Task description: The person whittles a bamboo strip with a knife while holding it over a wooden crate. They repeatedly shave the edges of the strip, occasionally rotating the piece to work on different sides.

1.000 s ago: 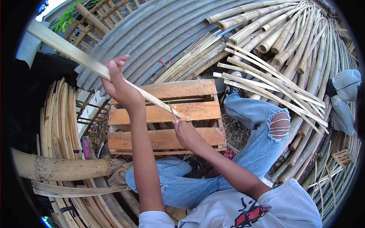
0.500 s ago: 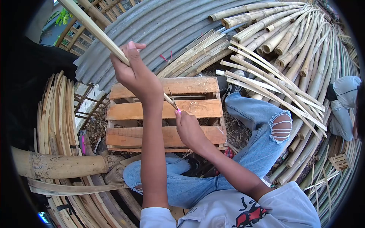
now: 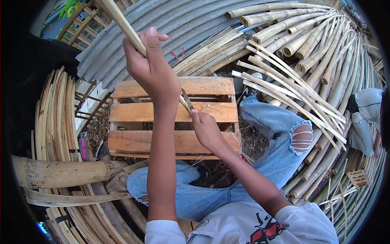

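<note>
Swinging steeper than a second ago, the bamboo strip (image 3: 122, 25) is now slanting up to the left, and my left hand (image 3: 152, 69) is sitting higher and further right over the slatted crate (image 3: 134, 140). That left hand is wrapping its fingers round the strip partway along, with the thumb pointing up. Below it, the strip is passing behind my wrist and coming out again just by my right hand (image 3: 208, 132), above the crate. My right hand is clenching a knife (image 3: 187, 99), whose handle I am losing inside the fist; the blade is pointing up, close against the strip's lower end. Whether my right thumb is also pressing on the strip, I cannot tell.

By the look of it, I am in the middle of shaving the strip down. The next move seems to be calling for a steady right fist, a shallow blade angle and an even draw along the wood. Beyond my right knee, more strips (image 3: 292, 89) are lying across the bamboo poles (image 3: 280, 20).
</note>
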